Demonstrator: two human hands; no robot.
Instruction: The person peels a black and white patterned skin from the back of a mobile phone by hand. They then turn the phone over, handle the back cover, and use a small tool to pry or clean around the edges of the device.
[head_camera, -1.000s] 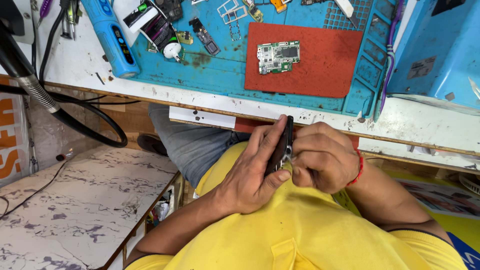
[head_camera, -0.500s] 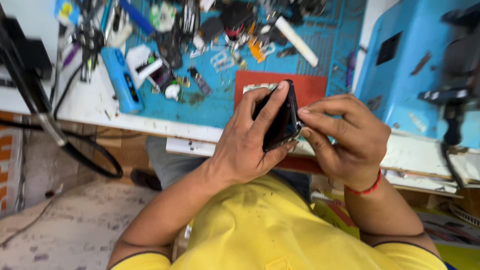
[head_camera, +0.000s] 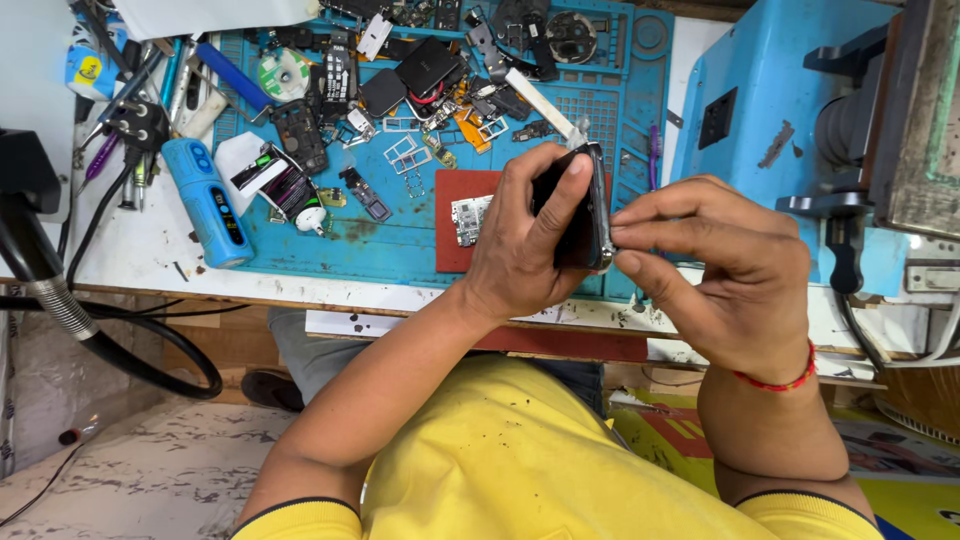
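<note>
Left hand (head_camera: 520, 250) grips the dark phone (head_camera: 585, 215) edge-up above the red mat (head_camera: 455, 255); right hand (head_camera: 720, 270) pinches its rim. The circuit board (head_camera: 468, 218) lies out on the mat, so reassembly looks unfinished.

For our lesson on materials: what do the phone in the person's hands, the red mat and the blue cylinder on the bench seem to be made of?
Phone: dark glossy glass or plastic with a shiny, metal-looking edge that glints.
Red mat: matte, flat and dull, probably rubber or silicone.
Blue cylinder: smooth plastic, by its soft sheen.
The left hand grips the phone; the right hand pinches its edge.
</note>
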